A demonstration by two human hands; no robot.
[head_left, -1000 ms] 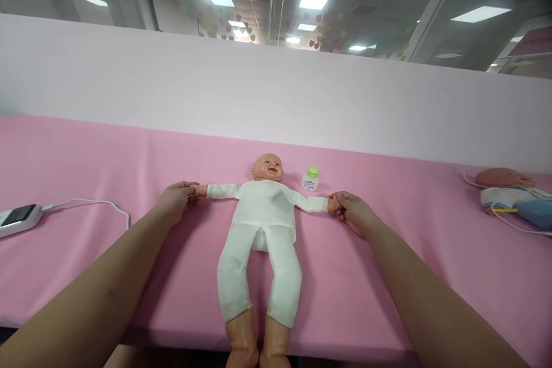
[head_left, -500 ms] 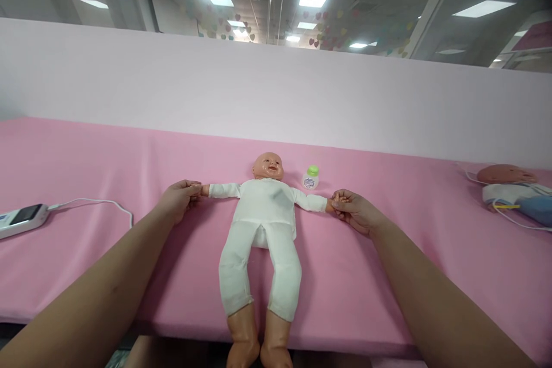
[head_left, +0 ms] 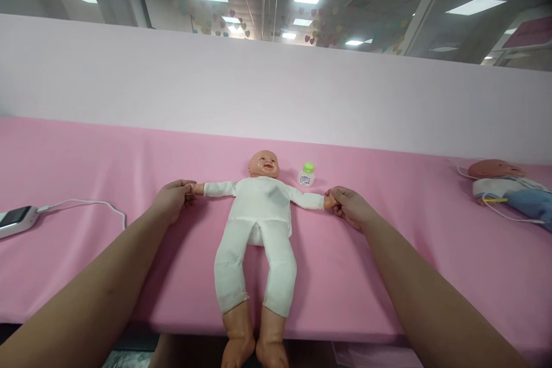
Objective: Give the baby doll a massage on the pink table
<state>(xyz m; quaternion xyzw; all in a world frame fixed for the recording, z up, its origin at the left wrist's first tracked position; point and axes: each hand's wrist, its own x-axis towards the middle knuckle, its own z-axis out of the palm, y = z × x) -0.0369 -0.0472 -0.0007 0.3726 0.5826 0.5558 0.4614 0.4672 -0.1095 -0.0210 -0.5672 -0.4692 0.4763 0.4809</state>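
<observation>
A baby doll (head_left: pixel 259 218) in a white suit lies on its back on the pink table cover (head_left: pixel 388 253), arms stretched out sideways, bare feet hanging over the near edge. My left hand (head_left: pixel 172 200) is closed round the doll's hand on the left side. My right hand (head_left: pixel 348 206) is closed round the doll's other hand on the right. A small white bottle with a green cap (head_left: pixel 306 175) stands just beyond the doll's right-side arm, next to its head.
A white device with a screen (head_left: pixel 16 219) and its white cable (head_left: pixel 86 204) lie at the left. A second doll (head_left: pixel 504 184) in blue with cables lies at the far right. A pale partition wall (head_left: pixel 276 98) runs along the back of the table.
My hands keep hold of the doll's hands with its arms spread. The view has shifted slightly; the doll's pose is unchanged.
</observation>
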